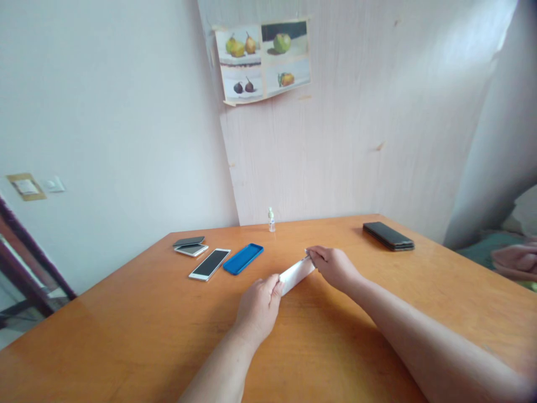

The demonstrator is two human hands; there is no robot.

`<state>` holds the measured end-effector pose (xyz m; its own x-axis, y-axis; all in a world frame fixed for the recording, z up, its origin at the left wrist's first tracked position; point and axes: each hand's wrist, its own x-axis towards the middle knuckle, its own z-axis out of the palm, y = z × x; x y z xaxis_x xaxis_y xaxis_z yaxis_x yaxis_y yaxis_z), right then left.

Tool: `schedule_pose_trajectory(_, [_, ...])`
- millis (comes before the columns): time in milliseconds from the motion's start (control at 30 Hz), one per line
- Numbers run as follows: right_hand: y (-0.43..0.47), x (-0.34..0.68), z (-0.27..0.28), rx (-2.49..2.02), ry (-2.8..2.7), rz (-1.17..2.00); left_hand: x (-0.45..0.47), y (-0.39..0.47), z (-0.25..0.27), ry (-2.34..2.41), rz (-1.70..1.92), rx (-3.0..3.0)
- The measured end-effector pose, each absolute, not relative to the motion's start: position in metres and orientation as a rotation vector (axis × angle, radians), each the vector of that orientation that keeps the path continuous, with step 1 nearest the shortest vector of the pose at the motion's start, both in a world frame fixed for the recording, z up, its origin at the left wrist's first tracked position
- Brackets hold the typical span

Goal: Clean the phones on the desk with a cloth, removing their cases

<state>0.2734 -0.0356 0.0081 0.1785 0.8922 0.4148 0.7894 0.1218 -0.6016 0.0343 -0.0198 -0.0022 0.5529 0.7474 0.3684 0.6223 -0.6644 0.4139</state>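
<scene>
White slab [296, 276], one, right of one blue case [243, 259]
Thin, pale and tilted; left hand [260, 305] clamped on its near end, right hand [334, 268] on its far end. Two white phones [210, 265] lie left of the case.

From my remote seat I see what looks like a home: a wooden table [146, 324], taped-up fruit pictures [263, 62], a wall switch [53, 184].

Looks forward and down from the wearer's head, from close above the tabletop [126, 336] across the frame's lower half; faces the wall [126, 112] in the upper half.
</scene>
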Motion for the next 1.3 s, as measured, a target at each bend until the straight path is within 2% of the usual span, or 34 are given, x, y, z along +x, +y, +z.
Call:
schedule_pose_trajectory(267, [-0.06, 0.211, 0.017, -1.333, -1.971, 0.337, 0.032, -0.019, -0.004, 1.088, 0.802, 2.5])
schedule_pose_trajectory(600, [-0.034, 0.274, 0.009, -1.664, -1.584, 0.239, 0.034, -0.022, -0.001, 1.125, 0.772, 2.536])
schedule_pose_trajectory(867, [-0.054, 0.215, 0.015, -1.244, -1.864, 0.52, 0.033, -0.021, -0.001, 1.042, 0.807, 2.515])
schedule_pose_trajectory(1133, [-0.027, 0.272, 0.007, -1.559, -1.222, 0.554, 0.034, -0.022, -0.001, 1.117, 0.781, 2.527])
schedule_pose_trajectory(1300, [-0.032, 0.258, 0.007, -1.531, -1.254, 0.546, 0.034, -0.022, -0.001, 1.125, 0.789, 2.531])
